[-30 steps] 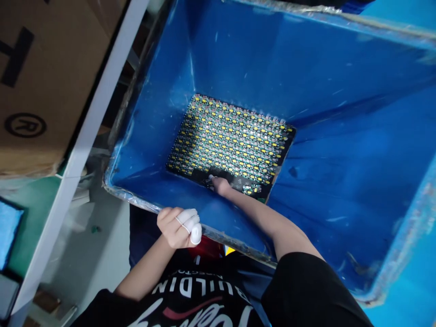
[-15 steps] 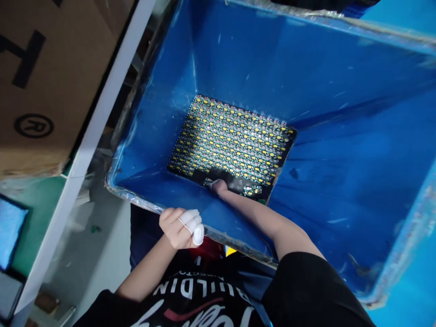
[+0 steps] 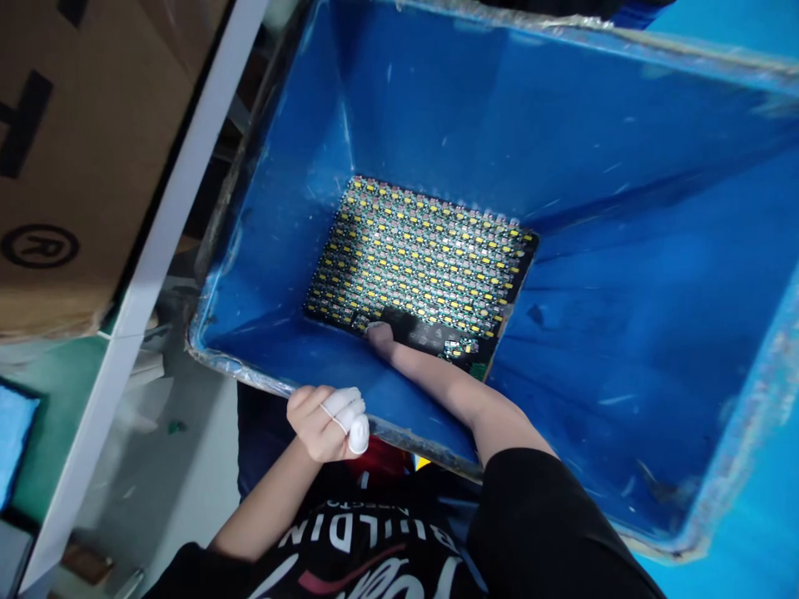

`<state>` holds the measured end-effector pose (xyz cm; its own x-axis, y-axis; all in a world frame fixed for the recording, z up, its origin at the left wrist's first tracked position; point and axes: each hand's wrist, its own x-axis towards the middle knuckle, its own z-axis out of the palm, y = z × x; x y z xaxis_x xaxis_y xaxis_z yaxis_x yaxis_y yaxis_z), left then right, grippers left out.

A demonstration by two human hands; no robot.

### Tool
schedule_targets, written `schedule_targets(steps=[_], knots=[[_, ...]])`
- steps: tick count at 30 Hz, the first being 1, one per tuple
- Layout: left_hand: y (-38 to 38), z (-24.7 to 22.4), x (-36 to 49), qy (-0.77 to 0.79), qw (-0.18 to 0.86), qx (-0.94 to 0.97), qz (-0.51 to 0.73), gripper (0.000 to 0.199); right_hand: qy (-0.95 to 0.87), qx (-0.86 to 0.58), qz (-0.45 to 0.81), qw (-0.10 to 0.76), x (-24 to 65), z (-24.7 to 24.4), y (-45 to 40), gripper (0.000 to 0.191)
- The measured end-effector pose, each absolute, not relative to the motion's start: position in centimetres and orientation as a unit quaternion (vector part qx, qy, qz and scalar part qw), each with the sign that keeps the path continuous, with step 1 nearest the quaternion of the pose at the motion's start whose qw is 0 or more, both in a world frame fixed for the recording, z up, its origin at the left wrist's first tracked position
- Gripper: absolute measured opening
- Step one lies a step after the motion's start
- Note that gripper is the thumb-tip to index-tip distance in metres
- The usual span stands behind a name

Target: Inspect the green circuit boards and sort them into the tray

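My left hand [image 3: 328, 423], with white finger cots on several fingers, is closed over the near rim of a deep blue plastic bin [image 3: 437, 100]. My right arm reaches down inside. At the bottom, my right hand [image 3: 380, 335] is pinched on a small circuit board [image 3: 360, 321] near the left end of the front row; the fingertips are partly hidden. Rows of small circuit boards [image 3: 418, 249] with yellow parts cover most of a black sheet [image 3: 409, 327] on the bin floor. A few loose boards [image 3: 460, 348] lie to the right of my right hand.
A large cardboard box [image 3: 93, 150] stands at the left behind a pale metal edge [image 3: 181, 183]. A green surface [image 3: 62, 399] with a blue pad [image 3: 16, 437] lies below it. The bin's walls rise steeply around my right arm.
My right hand has shifted a little left along the front row, with the small circuit board moving along. My left hand stays on the rim. The view has shifted slightly.
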<state>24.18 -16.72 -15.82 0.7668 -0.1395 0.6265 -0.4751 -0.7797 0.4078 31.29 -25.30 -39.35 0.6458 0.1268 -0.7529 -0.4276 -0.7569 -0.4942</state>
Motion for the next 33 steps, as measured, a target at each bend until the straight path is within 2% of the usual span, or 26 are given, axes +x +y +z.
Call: schedule_targets(steps=[5, 8, 15, 18, 24, 33], knots=[[-16.6, -15.9, 24.1, -0.175, 0.279, 0.898, 0.292, 0.019, 0.046, -0.847, 0.419, 0.324, 31.1, -38.7, -25.6, 0.029], [-16.5, -15.9, 24.1, -0.183, 0.276, 0.898, 0.289, 0.019, 0.002, -0.863, 0.41, 0.296, 31.5, -37.9, -29.0, 0.029], [-16.5, -16.0, 24.3, -0.193, 0.278, 0.89, 0.304, 0.019, -0.134, -0.894, 0.408, 0.128, 33.1, -34.4, -44.1, 0.028], [-16.5, -16.0, 24.2, -0.194, 0.277, 0.89, 0.305, 0.019, -0.191, -0.879, 0.433, 0.064, 32.5, -33.8, -47.4, 0.028], [-16.4, -16.0, 24.2, -0.198, 0.275, 0.891, 0.303, 0.017, -0.235, -0.87, 0.433, -0.006, 31.8, -35.1, -46.5, 0.029], [-16.5, -16.0, 24.2, -0.193, 0.277, 0.892, 0.301, 0.018, -0.256, -0.869, 0.423, 0.021, 33.2, -36.4, -39.2, 0.03]])
